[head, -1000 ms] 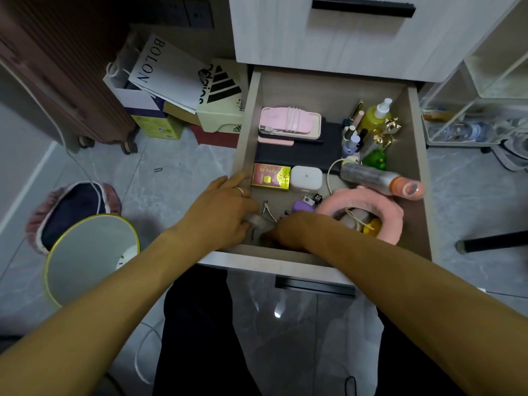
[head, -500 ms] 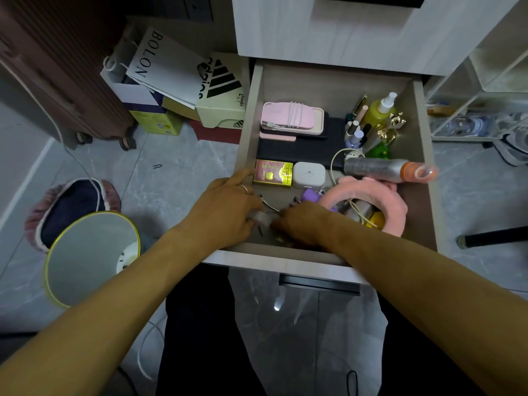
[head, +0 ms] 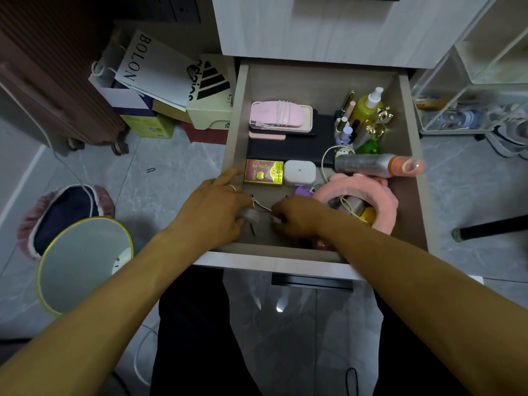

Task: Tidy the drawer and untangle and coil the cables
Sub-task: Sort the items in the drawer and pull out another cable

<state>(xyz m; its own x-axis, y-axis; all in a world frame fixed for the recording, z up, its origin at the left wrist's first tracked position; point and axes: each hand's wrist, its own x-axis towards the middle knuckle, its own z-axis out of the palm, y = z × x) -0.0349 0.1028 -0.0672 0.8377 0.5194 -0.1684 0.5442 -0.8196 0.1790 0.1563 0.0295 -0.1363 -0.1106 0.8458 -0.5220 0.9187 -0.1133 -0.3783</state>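
Note:
The open drawer (head: 413, 195) holds many small items. My left hand (head: 213, 208) is at the drawer's front left, its fingers curled round a small translucent roll (head: 251, 215). My right hand (head: 297, 217) is beside it near the front middle, pinching a small white item (head: 276, 219). Metal nail nippers (head: 258, 205) lie between the two hands. A pale cable (head: 325, 164) loops past a silver spray can (head: 368, 165) into a pink fluffy ring (head: 380, 201). A pink power bank (head: 281, 115) wrapped with a white cable sits at the back left.
A yellow-red box (head: 264, 172) and a white earbud case (head: 299, 172) sit behind my hands. Bottles (head: 365, 108) cluster at the back right. A yellow-rimmed bin (head: 83, 261) stands on the floor at left, with bags and boxes (head: 160, 81) behind it. Clear shoe boxes (head: 468, 110) stand at right.
Both hands have stayed at the drawer's front, with the right hand shifting slightly and now showing a small white item at its fingertips. The view has tilted a little.

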